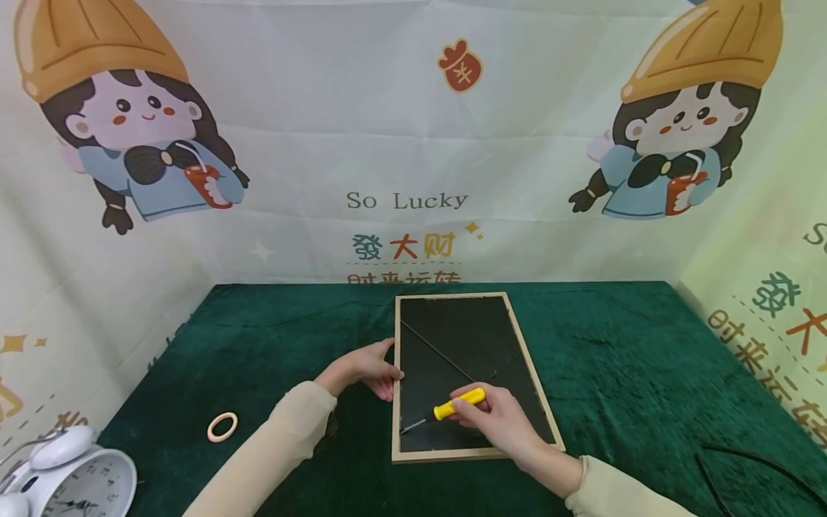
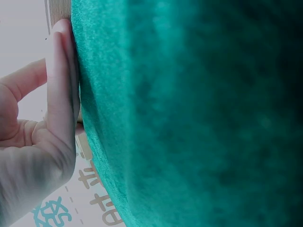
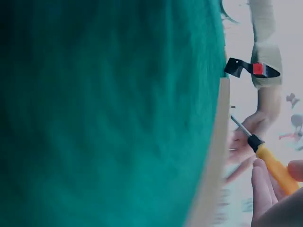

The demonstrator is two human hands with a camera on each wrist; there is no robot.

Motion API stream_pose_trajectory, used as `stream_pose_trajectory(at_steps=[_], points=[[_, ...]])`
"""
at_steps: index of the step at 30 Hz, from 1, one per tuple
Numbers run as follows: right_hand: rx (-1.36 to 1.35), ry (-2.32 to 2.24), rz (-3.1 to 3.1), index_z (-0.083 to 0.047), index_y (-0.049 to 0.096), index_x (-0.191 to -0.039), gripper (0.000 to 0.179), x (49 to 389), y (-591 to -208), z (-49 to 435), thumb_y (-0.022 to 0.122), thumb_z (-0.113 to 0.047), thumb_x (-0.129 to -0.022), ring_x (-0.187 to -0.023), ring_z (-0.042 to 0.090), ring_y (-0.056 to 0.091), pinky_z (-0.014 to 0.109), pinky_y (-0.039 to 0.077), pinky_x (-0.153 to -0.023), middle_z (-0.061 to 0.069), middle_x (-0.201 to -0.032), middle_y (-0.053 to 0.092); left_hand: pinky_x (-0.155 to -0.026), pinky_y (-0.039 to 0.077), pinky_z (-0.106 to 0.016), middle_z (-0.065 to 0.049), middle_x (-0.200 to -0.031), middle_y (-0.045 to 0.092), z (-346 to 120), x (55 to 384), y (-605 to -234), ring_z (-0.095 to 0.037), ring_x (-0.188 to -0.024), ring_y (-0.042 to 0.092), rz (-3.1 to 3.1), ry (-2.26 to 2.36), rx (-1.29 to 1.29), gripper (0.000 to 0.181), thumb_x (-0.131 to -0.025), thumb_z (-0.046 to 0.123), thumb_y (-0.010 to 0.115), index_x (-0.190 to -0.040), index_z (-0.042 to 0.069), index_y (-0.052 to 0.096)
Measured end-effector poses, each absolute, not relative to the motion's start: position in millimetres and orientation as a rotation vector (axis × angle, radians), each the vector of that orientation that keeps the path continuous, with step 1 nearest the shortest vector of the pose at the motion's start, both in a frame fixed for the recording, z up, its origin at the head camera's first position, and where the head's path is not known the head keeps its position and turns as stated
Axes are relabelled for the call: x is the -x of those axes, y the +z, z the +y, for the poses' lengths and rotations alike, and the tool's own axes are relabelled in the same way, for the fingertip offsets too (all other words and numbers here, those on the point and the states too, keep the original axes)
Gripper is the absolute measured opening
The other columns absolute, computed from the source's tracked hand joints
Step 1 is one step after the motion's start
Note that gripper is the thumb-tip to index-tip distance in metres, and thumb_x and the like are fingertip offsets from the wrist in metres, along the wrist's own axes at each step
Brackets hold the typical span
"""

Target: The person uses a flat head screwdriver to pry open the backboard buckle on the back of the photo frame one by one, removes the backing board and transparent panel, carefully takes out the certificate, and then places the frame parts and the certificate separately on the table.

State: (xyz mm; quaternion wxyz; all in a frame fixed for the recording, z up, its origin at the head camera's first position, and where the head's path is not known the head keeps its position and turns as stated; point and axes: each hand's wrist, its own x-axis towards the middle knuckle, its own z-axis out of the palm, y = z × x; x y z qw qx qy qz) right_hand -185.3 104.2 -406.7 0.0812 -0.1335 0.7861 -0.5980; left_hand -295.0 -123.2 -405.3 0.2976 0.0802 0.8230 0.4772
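Note:
A picture frame [image 1: 446, 455] with a light wooden rim and black backing lies on dark green cloth. A thin dark rod or wire [image 1: 439, 352] runs diagonally over the backing. My right hand [image 1: 497, 416] grips a screwdriver [image 1: 460, 404] by its yellow handle. Its metal shaft slants down to the frame's near left inner corner; whether the tip touches is too small to tell. At the frame's left side rests my left hand [image 1: 376, 368], thumb at the rim. In the left wrist view, that hand's fingers [image 2: 59, 85] extend straight along the wooden edge.
A wooden ring [image 1: 222, 426] lies on the cloth [image 1: 607, 359] at left. A white alarm clock [image 1: 123, 477] stands at the near left corner. Black cords or strips [image 1: 762, 462] lie at near right. A printed curtain [image 1: 310, 165] hangs behind the table.

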Motion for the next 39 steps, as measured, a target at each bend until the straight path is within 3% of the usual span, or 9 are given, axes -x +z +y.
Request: stream_pose_trajectory(at_steps=[5, 9, 21, 26, 33, 39], points=[[0.814, -1.448, 2.728, -0.006, 0.061, -0.096, 0.022, 178, -392, 89, 0.059, -0.025, -0.086, -0.057, 0.008, 0.048, 0.022, 0.042, -0.051, -0.007, -0.078, 0.059, -0.047, 0.049, -0.030, -0.018, -0.065, 0.061, -123, 295, -406, -0.017, -0.046, 0.058, 2.210, 1.259, -0.200, 0.073, -0.087, 0.005, 0.054, -0.140, 0.004, 0.004], [0.998, -1.369, 2.756, -0.008, 0.061, -0.094, 0.016, 176, -385, 80, 0.059, -0.022, -0.086, -0.054, 0.005, 0.046, 0.020, 0.042, -0.051, -0.010, -0.073, 0.057, -0.047, 0.048, -0.029, -0.017, -0.065, 0.061, -123, 294, -405, -0.016, -0.045, 0.058, 2.224, 1.241, -0.188, 0.072, -0.087, 0.006, 0.054, -0.140, 0.004, 0.006], [1.255, -0.992, 2.882, -0.010, 0.057, -0.081, 0.012, 178, -358, 45, 0.062, -0.021, -0.084, -0.044, -0.001, 0.039, 0.013, 0.034, -0.042, -0.011, -0.055, 0.043, -0.049, 0.049, -0.028, -0.016, -0.067, 0.061, -122, 294, -404, -0.015, -0.045, 0.057, 2.258, 1.188, -0.170, 0.074, -0.086, 0.005, 0.055, -0.140, 0.003, 0.003], [1.365, -0.824, 2.938, -0.009, 0.058, -0.081, 0.016, 176, -352, 31, 0.063, -0.024, -0.083, -0.046, -0.003, 0.041, 0.010, 0.035, -0.047, -0.011, -0.058, 0.047, -0.053, 0.049, -0.029, -0.014, -0.072, 0.058, -121, 295, -405, -0.014, -0.047, 0.055, 2.323, 1.141, -0.186, 0.075, -0.085, 0.007, 0.057, -0.140, 0.002, 0.005], [1.156, -1.085, 2.855, -0.011, 0.059, -0.084, 0.013, 185, -359, 47, 0.060, -0.024, -0.085, -0.047, 0.000, 0.043, 0.015, 0.038, -0.045, -0.011, -0.059, 0.048, -0.050, 0.049, -0.028, -0.015, -0.069, 0.060, -122, 296, -405, -0.015, -0.046, 0.057, 2.268, 1.172, -0.174, 0.076, -0.086, 0.006, 0.055, -0.140, 0.003, 0.002], [0.726, -1.502, 2.710, -0.008, 0.060, -0.093, 0.018, 202, -365, 90, 0.058, -0.025, -0.086, -0.066, 0.014, 0.060, 0.022, 0.047, -0.058, -0.002, -0.079, 0.061, -0.047, 0.049, -0.029, -0.017, -0.064, 0.061, -123, 297, -405, -0.016, -0.045, 0.057, 2.205, 1.210, -0.204, 0.076, -0.087, 0.006, 0.054, -0.140, 0.003, -0.001]])
